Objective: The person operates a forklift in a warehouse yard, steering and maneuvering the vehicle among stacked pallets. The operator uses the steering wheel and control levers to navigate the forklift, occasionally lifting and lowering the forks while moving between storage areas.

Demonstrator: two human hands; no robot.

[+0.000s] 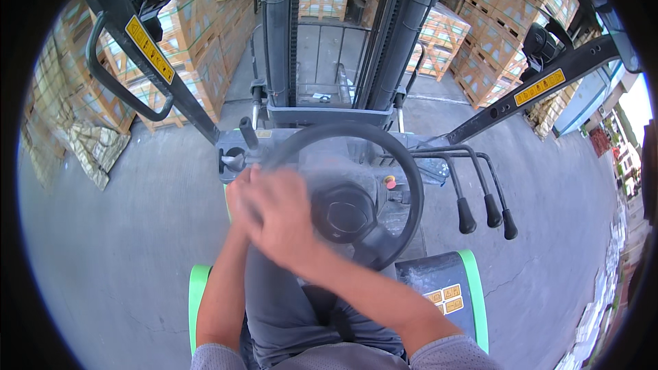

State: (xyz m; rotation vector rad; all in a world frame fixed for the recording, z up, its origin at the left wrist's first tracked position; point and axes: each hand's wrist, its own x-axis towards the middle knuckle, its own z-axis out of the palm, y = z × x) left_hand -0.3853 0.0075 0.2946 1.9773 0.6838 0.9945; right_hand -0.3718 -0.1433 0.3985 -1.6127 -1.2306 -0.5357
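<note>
We're in the forklift seat, both hands at the left rim of the round black steering wheel [356, 185]. Our right hand [277, 223] crosses over, blurred, lying on top of our left hand [236, 195], which is mostly covered. We cannot tell whether either hand's fingers grip the rim. Three black-knobbed control levers [490, 209] stand to the right of the wheel. Beyond the grey mast [336, 34], stacked wooden crates [500, 34] line the concrete floor [110, 233].

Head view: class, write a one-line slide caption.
Both hands, right hand crossed over left hand, blur at a forklift steering wheel's left rim.
</note>
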